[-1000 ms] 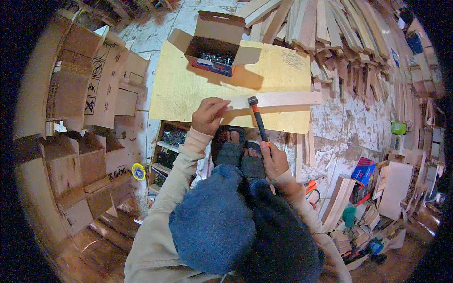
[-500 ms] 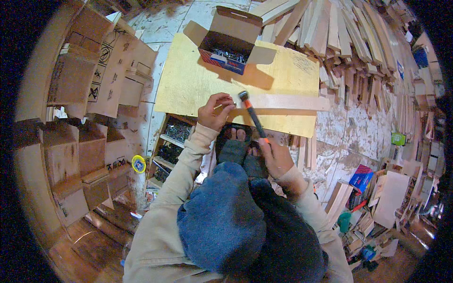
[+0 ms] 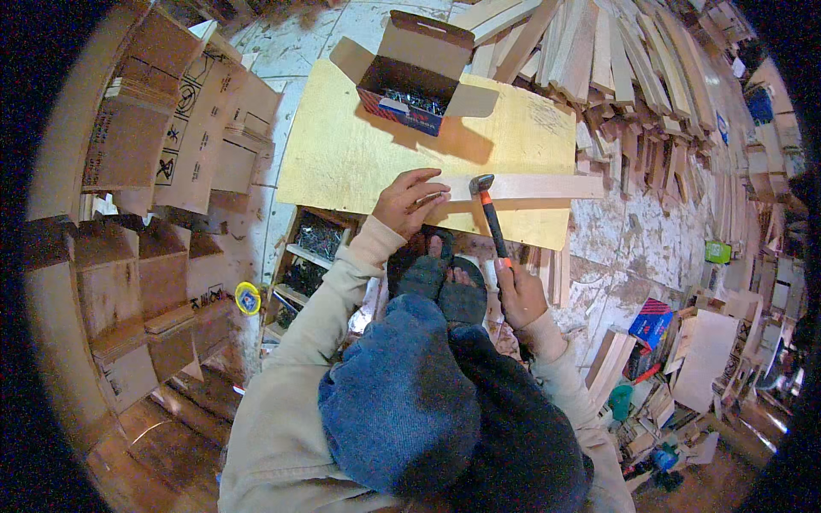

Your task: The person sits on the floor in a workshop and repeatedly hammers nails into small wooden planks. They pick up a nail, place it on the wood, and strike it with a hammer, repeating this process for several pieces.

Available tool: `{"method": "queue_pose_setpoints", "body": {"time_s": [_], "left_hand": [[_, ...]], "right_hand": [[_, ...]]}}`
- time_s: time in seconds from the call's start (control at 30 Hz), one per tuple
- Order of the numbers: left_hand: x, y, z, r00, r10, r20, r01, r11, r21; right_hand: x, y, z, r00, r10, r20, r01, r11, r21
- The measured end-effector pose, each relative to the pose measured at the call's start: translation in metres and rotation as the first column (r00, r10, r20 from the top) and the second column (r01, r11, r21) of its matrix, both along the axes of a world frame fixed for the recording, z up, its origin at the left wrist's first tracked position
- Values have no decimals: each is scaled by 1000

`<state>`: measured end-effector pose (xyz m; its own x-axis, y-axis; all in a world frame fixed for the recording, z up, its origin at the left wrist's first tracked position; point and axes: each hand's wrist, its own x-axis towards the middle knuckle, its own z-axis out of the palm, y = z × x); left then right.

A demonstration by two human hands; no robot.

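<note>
A pale wooden strip lies across a yellow board, its right end reaching past the board's edge. At its left end is my left hand, the fingers bent round that end; whether a nail is also between them I cannot make out. My right hand grips a hammer by its black and orange handle. The hammer head rests on or just above the strip, right of my left fingers. Beyond the strip an open cardboard box with small metal nails stands on the board.
Below the board's left side is a compartmented wooden box holding dark nails. Many loose wooden strips are piled at the far right. Wooden box frames stand along the left, near a yellow tape roll. My feet are at the board's near edge.
The hammer and my right hand have moved right, the head now over the strip. My left hand has shifted slightly right to the strip's end, and the strip has slid a little right.
</note>
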<state>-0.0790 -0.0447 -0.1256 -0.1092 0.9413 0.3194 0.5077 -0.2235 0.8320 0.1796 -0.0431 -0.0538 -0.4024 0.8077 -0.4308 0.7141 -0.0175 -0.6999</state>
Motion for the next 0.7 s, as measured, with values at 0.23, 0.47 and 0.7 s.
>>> {"method": "queue_pose_setpoints", "body": {"time_s": [0.23, 0.47, 0.7], "left_hand": [[-1, 2, -7, 998, -1, -69, 9, 994, 113], [-3, 2, -8, 984, -58, -167, 95, 970, 225], [-13, 6, -12, 967, -122, -222, 171, 962, 214]], "right_hand": [[0, -2, -5, 998, 24, 61, -26, 999, 31], [-5, -4, -8, 1000, 8, 18, -9, 999, 45], [-10, -5, -13, 999, -28, -46, 35, 988, 149]]}}
